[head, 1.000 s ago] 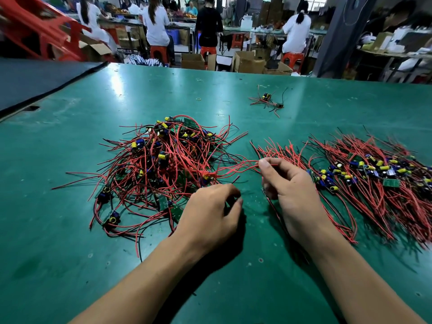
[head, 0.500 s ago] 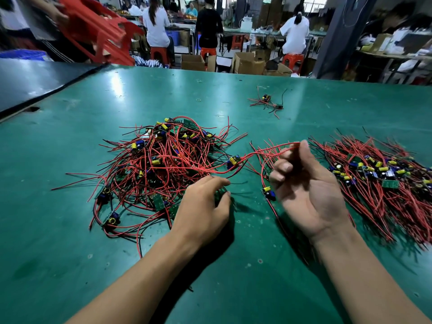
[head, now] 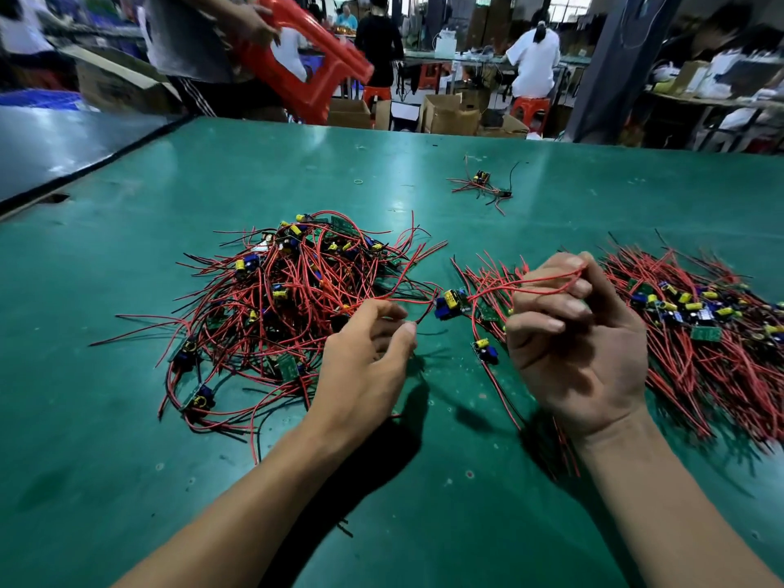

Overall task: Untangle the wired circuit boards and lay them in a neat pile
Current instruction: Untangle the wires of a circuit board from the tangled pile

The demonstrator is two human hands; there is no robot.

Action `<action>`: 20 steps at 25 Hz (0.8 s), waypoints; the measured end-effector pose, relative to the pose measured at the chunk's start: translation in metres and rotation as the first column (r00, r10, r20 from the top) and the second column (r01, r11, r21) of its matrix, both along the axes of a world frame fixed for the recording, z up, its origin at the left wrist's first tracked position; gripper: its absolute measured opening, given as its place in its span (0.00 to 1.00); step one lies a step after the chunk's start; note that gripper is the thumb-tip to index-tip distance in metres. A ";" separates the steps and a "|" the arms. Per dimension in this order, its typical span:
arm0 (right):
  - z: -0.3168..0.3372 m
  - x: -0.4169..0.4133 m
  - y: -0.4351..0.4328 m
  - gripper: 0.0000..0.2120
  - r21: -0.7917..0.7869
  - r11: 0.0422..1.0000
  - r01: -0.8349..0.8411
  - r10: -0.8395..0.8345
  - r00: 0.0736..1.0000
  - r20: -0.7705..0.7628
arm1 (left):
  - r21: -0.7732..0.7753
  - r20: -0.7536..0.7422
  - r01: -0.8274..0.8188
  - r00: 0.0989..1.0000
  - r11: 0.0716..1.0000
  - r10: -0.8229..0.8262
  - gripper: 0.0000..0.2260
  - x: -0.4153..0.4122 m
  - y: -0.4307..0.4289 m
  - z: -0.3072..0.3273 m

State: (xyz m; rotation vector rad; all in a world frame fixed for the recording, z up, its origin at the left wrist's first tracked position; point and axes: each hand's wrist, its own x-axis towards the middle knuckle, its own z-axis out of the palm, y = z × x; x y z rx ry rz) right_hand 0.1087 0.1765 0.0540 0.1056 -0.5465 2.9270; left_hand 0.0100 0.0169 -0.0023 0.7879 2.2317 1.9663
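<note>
Lifted higher than half a second ago, the right hand (head: 581, 354) has drawn its red wires (head: 551, 286) further toward the sorted side. The board (head: 452, 303) on their end has come clear of the tangled heap (head: 297, 299). Behind the bench, a passer-by's red stool (head: 305, 65) has swung further into view.

The right hand's fingers are curled round the wires, palm turned up. The left hand (head: 365, 362) sits at the heap's near edge with fingers loosely bent. It may be nipping a wire tip between thumb and forefinger, but the view does not settle that.

The step in hand looks like freeing one board from the mass. The next move would call for steadying the heap while the last snagged wires slip out, then carrying the board across to the sorted pile (head: 700, 333) with its wires lying the same way.

The heap, a knot of red and black wires studded with small green boards and yellow and blue parts, lies at the middle of the green table (head: 127, 460). The combed-out pile lies to its right.
</note>
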 end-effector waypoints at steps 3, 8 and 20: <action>0.005 0.006 0.003 0.05 0.048 0.999 0.008 -0.009 1.000 0.016 | 0.050 0.085 0.004 0.996 0.999 -0.008 0.04 -0.003 0.000 0.003; 0.004 0.007 0.008 0.06 0.030 0.998 -0.060 0.059 0.998 0.014 | 0.098 0.136 0.011 0.990 0.995 -0.024 0.05 -0.005 -0.003 0.006; -0.020 -0.019 -0.005 0.16 0.383 0.924 0.020 -0.142 0.945 0.293 | 0.455 0.441 0.132 0.825 0.881 -0.352 0.07 0.006 0.000 0.021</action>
